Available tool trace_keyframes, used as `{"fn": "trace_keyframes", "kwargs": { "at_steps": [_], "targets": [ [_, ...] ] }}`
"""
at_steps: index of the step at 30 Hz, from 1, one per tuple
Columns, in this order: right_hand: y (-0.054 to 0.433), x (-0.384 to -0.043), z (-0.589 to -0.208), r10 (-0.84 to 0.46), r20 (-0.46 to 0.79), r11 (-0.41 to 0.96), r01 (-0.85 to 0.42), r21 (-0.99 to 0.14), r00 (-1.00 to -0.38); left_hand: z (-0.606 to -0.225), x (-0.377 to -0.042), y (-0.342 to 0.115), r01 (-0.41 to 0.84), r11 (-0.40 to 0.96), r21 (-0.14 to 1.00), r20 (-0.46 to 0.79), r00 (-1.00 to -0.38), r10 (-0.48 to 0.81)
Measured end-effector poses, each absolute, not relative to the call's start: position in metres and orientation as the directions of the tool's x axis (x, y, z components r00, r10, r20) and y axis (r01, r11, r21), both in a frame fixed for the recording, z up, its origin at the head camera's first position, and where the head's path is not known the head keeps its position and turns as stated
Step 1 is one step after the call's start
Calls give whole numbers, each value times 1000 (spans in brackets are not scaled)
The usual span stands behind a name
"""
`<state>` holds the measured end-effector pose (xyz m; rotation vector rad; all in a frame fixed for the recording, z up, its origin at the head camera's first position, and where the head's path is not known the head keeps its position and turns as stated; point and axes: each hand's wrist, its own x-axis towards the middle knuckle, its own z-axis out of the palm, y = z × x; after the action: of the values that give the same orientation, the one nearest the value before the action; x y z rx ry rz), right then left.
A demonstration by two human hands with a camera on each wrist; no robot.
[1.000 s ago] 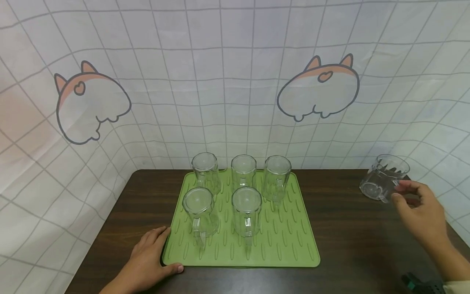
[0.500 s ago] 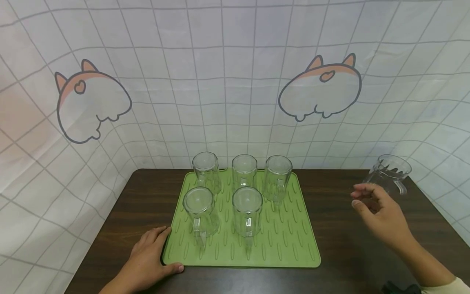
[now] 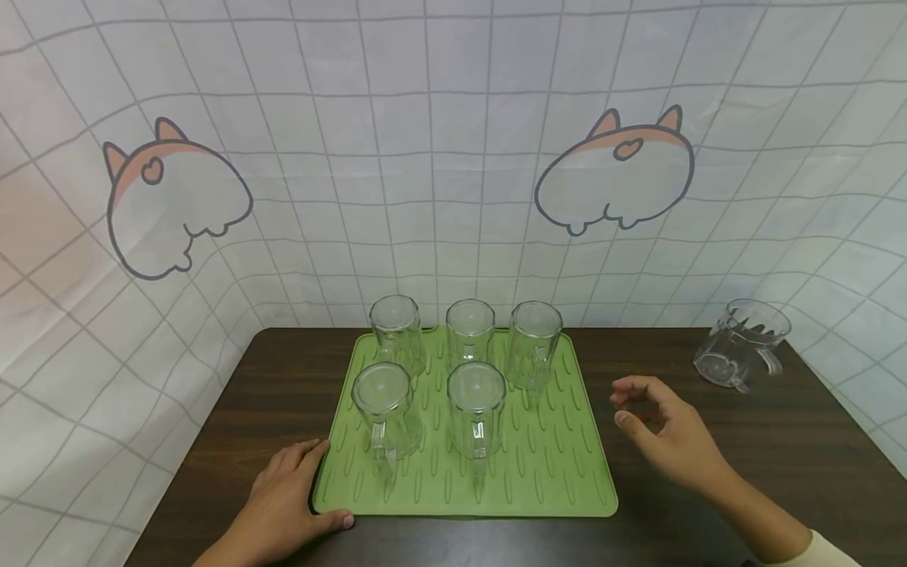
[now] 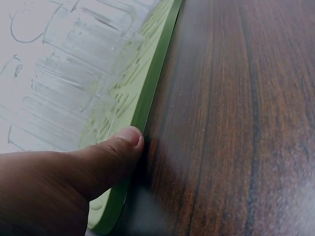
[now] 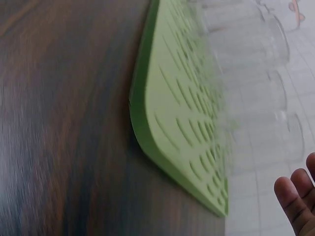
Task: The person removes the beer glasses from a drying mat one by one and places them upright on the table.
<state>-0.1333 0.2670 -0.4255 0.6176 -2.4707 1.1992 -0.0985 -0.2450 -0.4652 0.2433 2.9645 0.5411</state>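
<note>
My left hand [image 3: 279, 492] rests at the near left corner of a green ribbed drying mat [image 3: 553, 484], its fingers along the left side. In the left wrist view, the thumb [image 4: 110, 160] lies against the mat's front edge. Beyond the mat's right side, my right hand [image 3: 669, 433] hovers over the table with loosely bent fingers and nothing in it. Clear glass mugs stand on the mat: two in front, left [image 3: 384, 398] and middle [image 3: 477, 402], and three behind. Both front handles point toward me. The mug [image 3: 534, 339] at back right is nearest my right hand.
Another clear glass mug [image 3: 740, 346] stands on the dark wooden table [image 3: 659, 488] at the far right, its handle toward the right front. A white gridded cloth [image 3: 453, 181] with cartoon animals hangs behind and at both sides. The front right of the mat bears no mug.
My right hand has left the handle side of the far-right mug and moved left, toward the mat, without holding anything. That mug, those on the mat and my left hand stay put.
</note>
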Motion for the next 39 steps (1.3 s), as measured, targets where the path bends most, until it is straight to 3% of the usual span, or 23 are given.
{"fn": "trace_keyframes", "kwargs": {
  "at_steps": [16, 24, 39],
  "targets": [
    [217, -129, -432, -356, 489, 388, -602, -699, -797, -465, -97, -246, 144, 925, 351, -67, -982, 178],
    [197, -126, -435, -372, 448, 337, -568, -751, -813, -466, -98, -246, 156, 925, 347, -46, -982, 183],
    [166, -121, -443, -441, 454, 203, -579, -790, -774, -468, -100, -246, 138, 923, 360, -81, -981, 178]
  ]
}}
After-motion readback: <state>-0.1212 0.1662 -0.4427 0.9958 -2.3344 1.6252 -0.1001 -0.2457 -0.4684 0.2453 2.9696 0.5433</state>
